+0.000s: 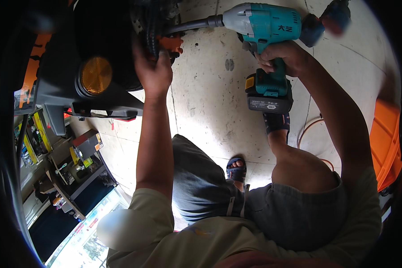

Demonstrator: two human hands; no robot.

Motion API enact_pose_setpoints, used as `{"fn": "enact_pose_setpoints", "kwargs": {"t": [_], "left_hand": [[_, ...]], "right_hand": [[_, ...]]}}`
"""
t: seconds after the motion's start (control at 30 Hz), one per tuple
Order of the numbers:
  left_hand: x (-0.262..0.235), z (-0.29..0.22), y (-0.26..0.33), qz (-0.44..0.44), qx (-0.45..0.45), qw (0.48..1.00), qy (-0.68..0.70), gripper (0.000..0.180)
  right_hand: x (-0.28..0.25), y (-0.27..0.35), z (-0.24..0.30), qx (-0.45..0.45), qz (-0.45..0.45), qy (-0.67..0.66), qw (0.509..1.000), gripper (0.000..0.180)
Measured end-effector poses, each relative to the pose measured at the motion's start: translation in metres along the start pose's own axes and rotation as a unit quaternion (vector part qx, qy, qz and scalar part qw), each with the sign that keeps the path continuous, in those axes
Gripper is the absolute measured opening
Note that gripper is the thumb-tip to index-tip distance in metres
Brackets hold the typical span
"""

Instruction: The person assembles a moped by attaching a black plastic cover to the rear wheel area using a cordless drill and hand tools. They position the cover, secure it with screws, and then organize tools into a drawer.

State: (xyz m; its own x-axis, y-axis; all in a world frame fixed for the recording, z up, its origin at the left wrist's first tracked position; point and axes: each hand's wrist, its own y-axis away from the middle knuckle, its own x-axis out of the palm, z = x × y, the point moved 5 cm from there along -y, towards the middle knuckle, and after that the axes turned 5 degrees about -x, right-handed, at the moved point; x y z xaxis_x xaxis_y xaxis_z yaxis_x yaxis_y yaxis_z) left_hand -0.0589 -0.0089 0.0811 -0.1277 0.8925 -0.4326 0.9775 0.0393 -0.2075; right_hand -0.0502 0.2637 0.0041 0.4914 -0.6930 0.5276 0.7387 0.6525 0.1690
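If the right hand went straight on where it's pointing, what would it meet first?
The power tool leads the right hand, so its shaft would likely meet the dark machine parts first; depth is unclear, they may already touch.

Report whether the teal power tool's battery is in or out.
In. The black battery sits against the base of the handle of the teal power tool, below the right hand; no gap shows.

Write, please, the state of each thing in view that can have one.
Cordless impact wrench, gripped by the right hand; running or stopped, unclear.
Battery pack, attached to the wrench.
Extension bar, fitted to the wrench.
Amber reflector, mounted on black bodywork.
Left hand, by the bodywork; fingers partly hidden, grip unclear.
Dark sandals, worn.
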Motion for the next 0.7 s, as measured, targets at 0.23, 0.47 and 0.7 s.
{"fn": "enact_pose_setpoints", "kwargs": {"t": [0.23, 0.47, 0.7], "left_hand": [[-0.007, 0.008, 0.004, -0.026, -0.006, 0.999, -0.021, 0.061], [-0.006, 0.006, 0.003, -0.03, 0.002, 0.999, -0.029, 0.061], [0.0, 0.007, -0.004, -0.035, 0.046, 0.997, -0.054, 0.065]], "right_hand": [[0.025, -0.001, -0.023, 0.029, -0.006, -0.145, 0.989, 0.029], [0.03, 0.006, -0.008, 0.037, -0.065, -0.018, 0.997, 0.019], [0.022, 0.004, -0.01, 0.046, -0.087, 0.014, 0.995, 0.016]]}}
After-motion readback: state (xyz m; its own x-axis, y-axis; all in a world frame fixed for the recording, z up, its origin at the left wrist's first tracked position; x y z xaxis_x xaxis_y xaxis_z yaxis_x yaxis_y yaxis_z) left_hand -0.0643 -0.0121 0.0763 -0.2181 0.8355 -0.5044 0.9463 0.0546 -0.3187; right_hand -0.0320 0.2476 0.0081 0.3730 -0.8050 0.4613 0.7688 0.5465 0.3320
